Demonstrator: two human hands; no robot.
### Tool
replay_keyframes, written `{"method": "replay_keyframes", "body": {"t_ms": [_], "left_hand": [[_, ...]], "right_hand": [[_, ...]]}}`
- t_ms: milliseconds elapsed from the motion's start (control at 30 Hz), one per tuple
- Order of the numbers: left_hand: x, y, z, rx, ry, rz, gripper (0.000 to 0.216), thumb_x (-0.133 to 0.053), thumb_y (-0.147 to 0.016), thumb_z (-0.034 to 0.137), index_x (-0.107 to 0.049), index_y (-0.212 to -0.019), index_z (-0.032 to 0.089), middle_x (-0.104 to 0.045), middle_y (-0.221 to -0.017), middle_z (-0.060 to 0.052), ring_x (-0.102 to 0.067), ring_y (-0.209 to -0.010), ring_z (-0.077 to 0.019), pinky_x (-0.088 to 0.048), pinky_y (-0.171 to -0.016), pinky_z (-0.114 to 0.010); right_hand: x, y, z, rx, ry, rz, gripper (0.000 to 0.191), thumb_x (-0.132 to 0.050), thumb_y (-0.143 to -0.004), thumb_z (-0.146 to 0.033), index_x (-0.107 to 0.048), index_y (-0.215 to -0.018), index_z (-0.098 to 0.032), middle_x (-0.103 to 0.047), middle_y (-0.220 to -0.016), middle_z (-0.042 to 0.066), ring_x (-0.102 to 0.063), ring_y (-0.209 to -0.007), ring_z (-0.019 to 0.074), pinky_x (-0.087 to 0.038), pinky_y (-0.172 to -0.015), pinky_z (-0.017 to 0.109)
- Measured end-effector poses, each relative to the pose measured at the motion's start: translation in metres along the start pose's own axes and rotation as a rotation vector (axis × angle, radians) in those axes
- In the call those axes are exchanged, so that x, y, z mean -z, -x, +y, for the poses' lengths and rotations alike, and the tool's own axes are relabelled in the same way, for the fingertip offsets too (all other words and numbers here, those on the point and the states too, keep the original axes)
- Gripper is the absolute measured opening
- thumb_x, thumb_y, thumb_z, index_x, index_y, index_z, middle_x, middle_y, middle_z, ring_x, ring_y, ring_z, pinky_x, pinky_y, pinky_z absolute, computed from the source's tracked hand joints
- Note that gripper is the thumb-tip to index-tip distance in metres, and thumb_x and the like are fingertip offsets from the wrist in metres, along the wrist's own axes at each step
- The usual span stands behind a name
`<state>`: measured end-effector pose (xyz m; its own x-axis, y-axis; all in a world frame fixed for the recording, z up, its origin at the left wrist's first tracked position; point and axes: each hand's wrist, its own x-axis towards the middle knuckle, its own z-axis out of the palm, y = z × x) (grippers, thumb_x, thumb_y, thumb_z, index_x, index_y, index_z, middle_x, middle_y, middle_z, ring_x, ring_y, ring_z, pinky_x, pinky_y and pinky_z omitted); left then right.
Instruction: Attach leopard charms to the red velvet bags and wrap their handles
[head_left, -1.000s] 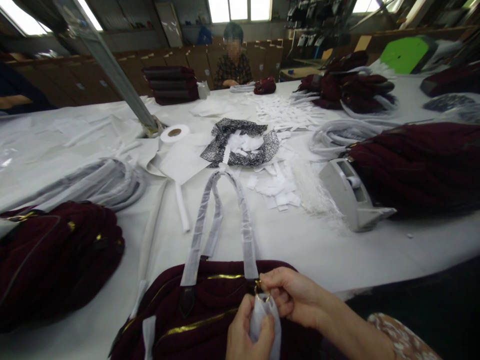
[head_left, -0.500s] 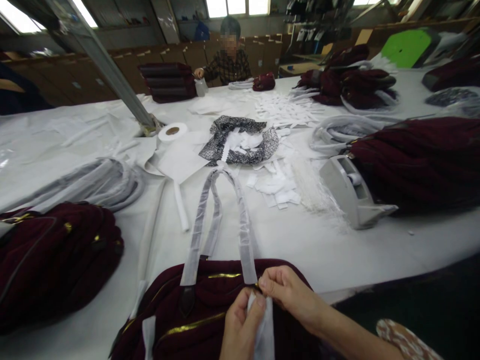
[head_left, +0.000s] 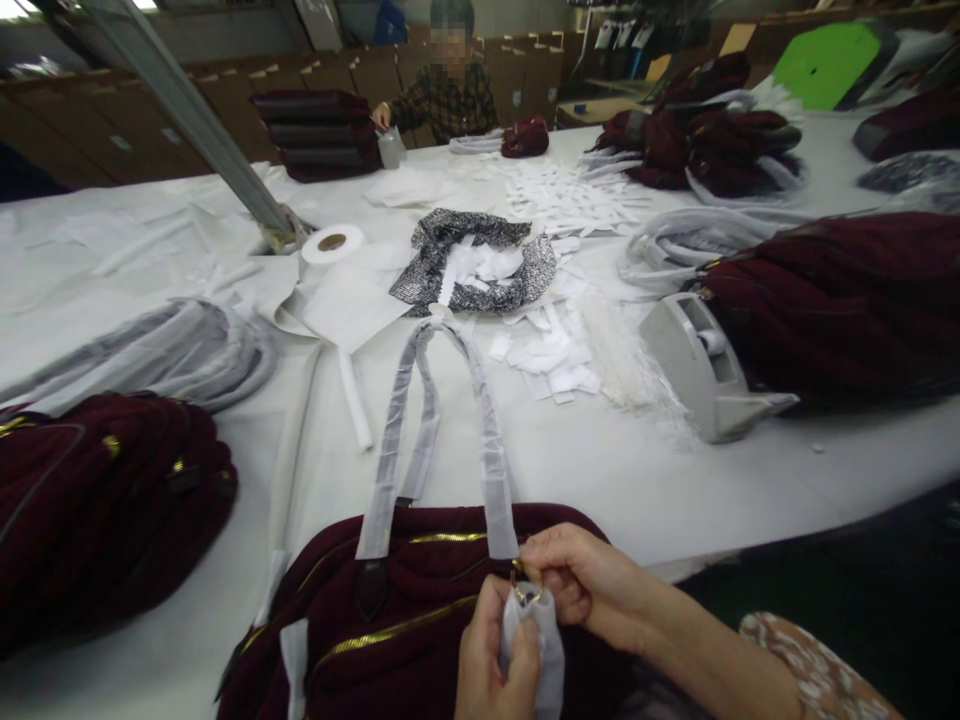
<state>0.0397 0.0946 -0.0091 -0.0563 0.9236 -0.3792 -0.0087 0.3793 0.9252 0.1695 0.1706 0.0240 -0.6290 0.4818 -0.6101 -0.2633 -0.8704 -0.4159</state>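
Note:
A dark red handbag with gold zippers lies at the table's near edge. Its two handles are wrapped in thin white material and stand up away from me. My left hand is closed on a white-wrapped piece, thumb on its front. A small gold ring shows at the top of that piece, just below the right handle's base. My right hand pinches at this ring from the right; its fingertips partly hide the metal. Another white strip hangs on the bag's left front.
Dark red bags lie at left and right. A grey tape dispenser stands at right. Ahead are a patterned cloth with white scraps, a white roll and a metal post. Across the table is a co-worker.
The white-wrapped piece has been raised slightly, and its gold ring now shows between my hands. My left hand has shifted a little right. The view has tilted down somewhat.

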Motion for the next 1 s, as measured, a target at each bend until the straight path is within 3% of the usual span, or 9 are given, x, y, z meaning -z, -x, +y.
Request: {"method": "replay_keyframes", "body": {"t_ms": [233, 400, 567, 700, 833, 1000], "left_hand": [[-0.002, -0.002, 0.011, 0.025, 0.18, -0.029, 0.026, -0.062, -0.072, 0.039, -0.054, -0.083, 0.017, -0.058, -0.073, -0.002, -0.051, -0.067, -0.0136, -0.04, -0.063, -0.02], [0.002, -0.006, 0.016, 0.088, 0.263, -0.093, 0.032, -0.063, -0.07, 0.046, -0.059, -0.078, 0.015, -0.057, -0.067, -0.001, -0.049, -0.064, -0.0127, -0.039, -0.06, -0.02], [-0.003, -0.012, 0.023, 0.134, 0.238, 0.009, 0.037, -0.065, -0.068, 0.047, -0.064, -0.083, 0.014, -0.064, -0.075, -0.006, -0.055, -0.071, -0.0164, -0.044, -0.068, -0.023], [-0.004, -0.013, 0.023, 0.183, 0.265, -0.036, 0.036, -0.072, -0.063, 0.043, -0.064, -0.08, 0.013, -0.064, -0.072, -0.006, -0.055, -0.068, -0.0161, -0.044, -0.068, -0.023], [0.001, -0.013, 0.018, 0.195, 0.248, -0.075, 0.039, -0.073, -0.06, 0.045, -0.065, -0.081, 0.014, -0.061, -0.07, -0.005, -0.053, -0.066, -0.0147, -0.042, -0.066, -0.022], [0.008, -0.014, 0.018, 0.182, 0.195, -0.186, 0.036, -0.071, -0.063, 0.044, -0.064, -0.078, 0.013, -0.06, -0.067, -0.004, -0.049, -0.059, -0.0117, -0.038, -0.056, -0.02]], "right_hand": [[-0.001, 0.001, 0.002, 0.089, 0.137, 0.075, 0.029, -0.059, -0.073, -0.027, -0.037, -0.057, -0.016, -0.028, -0.047, -0.009, -0.012, -0.038, 0.0017, -0.003, -0.038, 0.02], [-0.002, 0.002, 0.002, 0.163, 0.252, 0.091, 0.038, -0.061, -0.077, -0.038, -0.037, -0.057, -0.016, -0.028, -0.046, -0.009, -0.011, -0.04, 0.0027, -0.004, -0.039, 0.021], [-0.004, 0.002, 0.001, 0.286, 0.375, 0.098, 0.042, -0.061, -0.077, -0.048, -0.042, -0.06, -0.015, -0.029, -0.049, -0.008, -0.017, -0.044, 0.0036, -0.011, -0.041, 0.021], [-0.004, 0.001, 0.003, 0.31, 0.409, 0.133, 0.039, -0.061, -0.077, -0.045, -0.045, -0.061, -0.014, -0.031, -0.049, -0.008, -0.02, -0.045, 0.0037, -0.013, -0.041, 0.02], [-0.003, 0.0, 0.002, 0.204, 0.329, 0.152, 0.035, -0.063, -0.076, -0.037, -0.044, -0.057, -0.014, -0.03, -0.046, -0.008, -0.016, -0.04, 0.0025, -0.009, -0.038, 0.019], [0.001, -0.002, -0.011, -0.208, -0.03, 0.007, 0.024, -0.055, -0.076, -0.02, -0.041, -0.058, -0.014, -0.025, -0.045, -0.01, -0.01, -0.036, 0.0005, -0.005, -0.033, 0.013]]}}
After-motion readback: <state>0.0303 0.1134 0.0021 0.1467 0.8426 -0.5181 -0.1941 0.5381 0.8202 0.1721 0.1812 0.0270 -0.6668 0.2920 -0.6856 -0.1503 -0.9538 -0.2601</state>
